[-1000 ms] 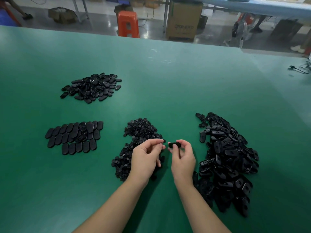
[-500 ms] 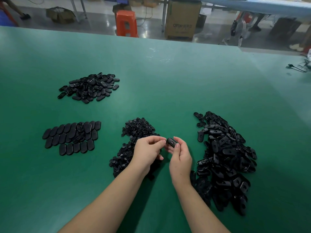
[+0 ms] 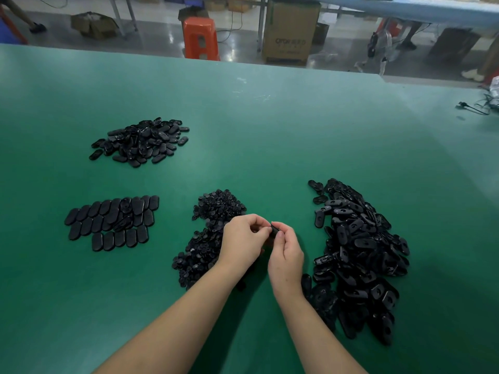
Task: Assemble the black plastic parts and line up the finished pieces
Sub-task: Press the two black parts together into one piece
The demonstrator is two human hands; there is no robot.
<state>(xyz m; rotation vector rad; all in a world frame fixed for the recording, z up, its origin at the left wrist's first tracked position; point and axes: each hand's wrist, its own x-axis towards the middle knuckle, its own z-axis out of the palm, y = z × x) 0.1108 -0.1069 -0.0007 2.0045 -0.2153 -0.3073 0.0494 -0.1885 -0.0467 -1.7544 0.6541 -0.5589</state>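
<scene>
We've only got one view here, a wide-angle head cam looking forward and down across the green desk. It sits close above the hands at lower centre of the frame, with both forearms coming in from the bottom edge. Along the top of the frame it reaches the floor beyond the desk's far edge.
</scene>
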